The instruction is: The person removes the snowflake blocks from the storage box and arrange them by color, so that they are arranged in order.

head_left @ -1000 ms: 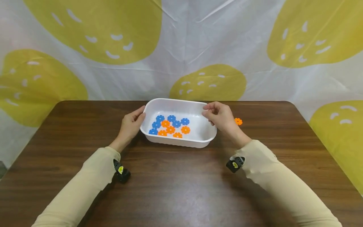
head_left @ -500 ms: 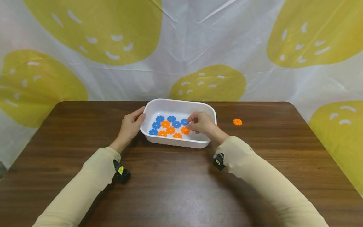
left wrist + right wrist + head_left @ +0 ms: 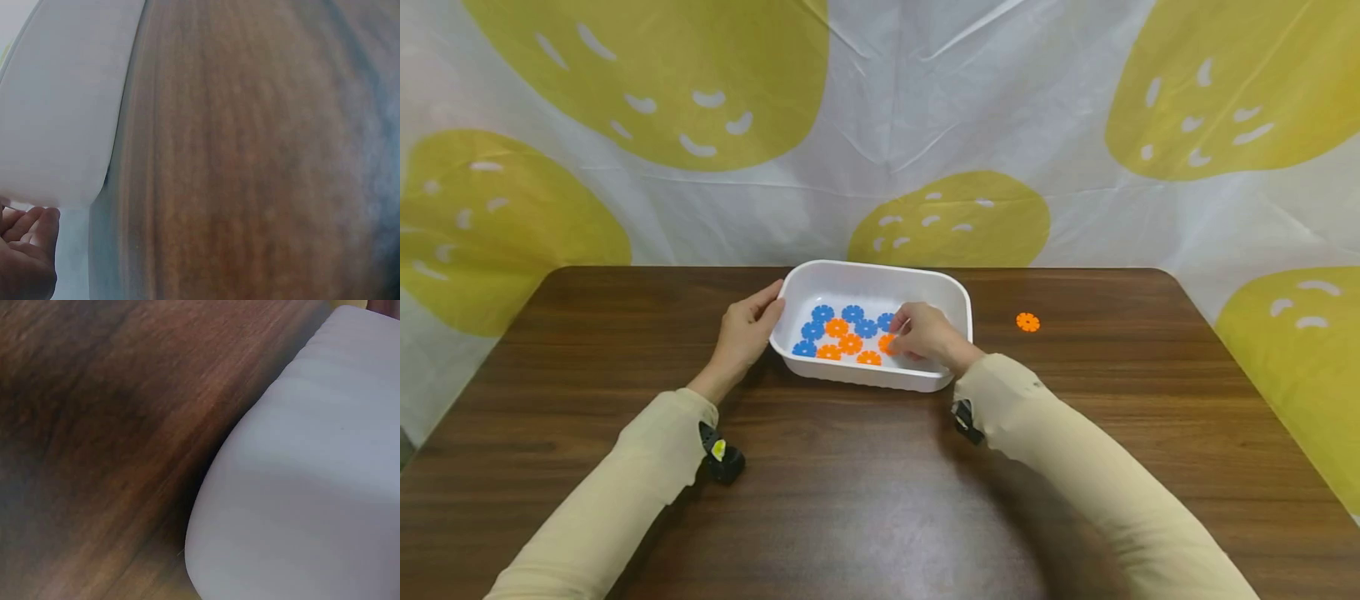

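Note:
A white plastic basin (image 3: 868, 379) stands on the table, with several blue snowflake building discs (image 3: 812, 330) and orange snowflake building discs (image 3: 837, 328) lying in it. With thumb and fingers, my left hand (image 3: 743, 335) holds the basin's left end; in the left wrist view fingertips (image 3: 50, 219) touch its outer wall. My right hand (image 3: 928, 335) reaches into the basin's right half, fingers bent down at an orange disc (image 3: 886, 343), partly covering it and a blue disc beside it. Whether the fingers pinch that disc is hidden. The right wrist view shows only the basin's wall (image 3: 300, 487) and table.
A single orange disc (image 3: 1027, 322) lies on the brown wooden table (image 3: 865, 483), right of the basin. Behind the table hangs a white cloth (image 3: 880, 108) with yellow fruit shapes, close to the far edge.
My right hand has moved left from the basin's right rim, then down among the discs inside. The lone orange disc on the table is fully uncovered. My left hand has stayed put.

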Demonstrator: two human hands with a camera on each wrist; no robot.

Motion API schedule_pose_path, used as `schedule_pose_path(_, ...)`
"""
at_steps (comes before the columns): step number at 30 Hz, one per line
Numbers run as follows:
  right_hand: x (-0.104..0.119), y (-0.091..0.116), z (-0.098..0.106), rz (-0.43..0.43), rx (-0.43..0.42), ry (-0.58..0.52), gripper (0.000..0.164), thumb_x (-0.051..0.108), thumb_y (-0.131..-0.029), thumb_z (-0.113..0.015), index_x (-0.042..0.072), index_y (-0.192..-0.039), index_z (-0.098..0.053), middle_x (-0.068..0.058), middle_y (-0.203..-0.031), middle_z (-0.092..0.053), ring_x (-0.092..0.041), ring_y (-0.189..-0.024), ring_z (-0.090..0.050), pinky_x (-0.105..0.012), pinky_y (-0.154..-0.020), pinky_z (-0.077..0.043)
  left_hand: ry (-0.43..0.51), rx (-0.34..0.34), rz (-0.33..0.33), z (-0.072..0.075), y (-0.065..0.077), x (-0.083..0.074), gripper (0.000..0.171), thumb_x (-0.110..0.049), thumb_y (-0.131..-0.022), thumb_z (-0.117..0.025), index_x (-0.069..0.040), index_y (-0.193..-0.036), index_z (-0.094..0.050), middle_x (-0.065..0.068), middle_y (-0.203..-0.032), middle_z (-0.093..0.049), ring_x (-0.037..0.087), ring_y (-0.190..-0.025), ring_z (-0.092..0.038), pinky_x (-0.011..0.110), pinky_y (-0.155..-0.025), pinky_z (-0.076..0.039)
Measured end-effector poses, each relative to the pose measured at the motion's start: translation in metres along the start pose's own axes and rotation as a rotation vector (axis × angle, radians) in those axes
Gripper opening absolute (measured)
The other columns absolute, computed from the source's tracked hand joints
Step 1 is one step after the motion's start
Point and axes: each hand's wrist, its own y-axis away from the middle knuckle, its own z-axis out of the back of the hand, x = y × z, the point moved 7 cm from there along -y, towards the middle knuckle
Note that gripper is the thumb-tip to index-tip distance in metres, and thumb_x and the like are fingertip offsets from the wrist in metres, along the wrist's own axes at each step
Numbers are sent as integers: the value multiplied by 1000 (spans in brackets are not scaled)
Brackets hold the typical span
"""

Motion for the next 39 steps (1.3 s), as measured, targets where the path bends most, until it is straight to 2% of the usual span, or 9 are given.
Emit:
schedule_pose_path(11,2,1,-1,37,-6,58,24,1,-74,-74,-3,-93,-60,-7,-78,-58,-6,-51,-47,-14,-50,-41,6,11,13,-2,0,1,42,-17,-98,-51,-4,-137,-47,12,-140,-47,24,-130,-45,38,-103,-42)
schedule_pose_path(20,4,-1,0,41,-5,114,24,3,-75,-75,-2,-93,-59,-7,-80,-58,-11,-63,-50,-16,-56,-40,5,5,8,-1,-1,1,42,-17,-98,-50,-3,-137,-47,14,-139,-48,25,-129,-45,38,-103,-41)
schedule_pose_path(27,2,-2,-3,2,16,97,25,5,-78,-74,0,-94,-56,-8,-86,-56,-12,-64,-48,-16,-55,-40,11,3,17,0,-2,3,42,-18,-98,-51,-4,-137,-48,13,-139,-48,24,-129,-45,37,-103,-42)
schedule_pose_path(33,3,-3,-3,6,14,107,25,5,-78,-74,0,-95,-56,-9,-87,-58,-15,-70,-49,-17,-57,-38,17,-2,9,1,-2,4,42,-18,-98,-51,-4,-137,-48,13,-139,-48,24,-129,-46,37,-102,-42)
schedule_pose_path(39,2,-4,-3,-9,20,90,25,6,-79,-74,1,-95,-56,-10,-90,-58,-14,-68,-49,-17,-54,-39,28,-5,12,1,-2,4,41,-18,-98,-51,-4,-136,-48,14,-139,-48,25,-128,-46,37,-103,-42)
